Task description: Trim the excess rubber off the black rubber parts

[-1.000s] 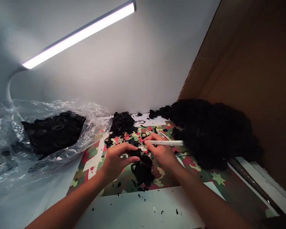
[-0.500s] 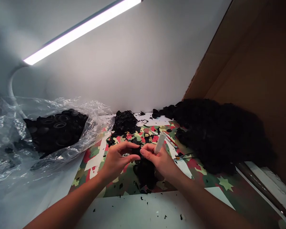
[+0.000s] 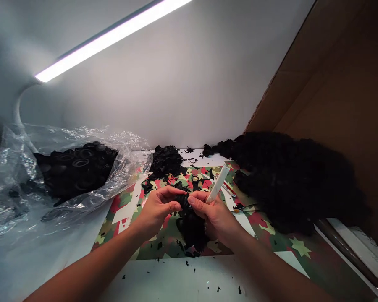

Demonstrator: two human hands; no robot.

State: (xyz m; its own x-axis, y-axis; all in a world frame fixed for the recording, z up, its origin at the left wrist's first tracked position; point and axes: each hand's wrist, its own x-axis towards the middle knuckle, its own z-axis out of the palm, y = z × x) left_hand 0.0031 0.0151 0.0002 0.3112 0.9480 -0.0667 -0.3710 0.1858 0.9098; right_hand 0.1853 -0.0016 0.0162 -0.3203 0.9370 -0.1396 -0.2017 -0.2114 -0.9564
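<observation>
My left hand (image 3: 159, 209) pinches a small black rubber-like round part (image 3: 184, 199) between thumb and fingers, in the middle of the view. My right hand (image 3: 209, 212) touches the part's right side with closed thumb and forefinger. From that same hand a flat white strip (image 3: 218, 183), perhaps a tool's handle, sticks up to the right; its lower end is hidden in the fingers. Just below the hands lies a clump of black scraps (image 3: 193, 233) on the camouflage-patterned sheet (image 3: 151, 245).
A clear plastic bag (image 3: 126, 163) of black ring-shaped parts (image 3: 82, 161) stands on the left. Black trimmings (image 3: 166, 161) are heaped behind the hands. A large black pile (image 3: 296, 180) lies on the right by the cardboard (image 3: 340, 92). A red slim tool (image 3: 229, 189) and a lamp (image 3: 113, 40) also show.
The white strip has swung out to the right and shows more of its length. The black part shows more clearly between my fingers. The view has shifted slightly.
</observation>
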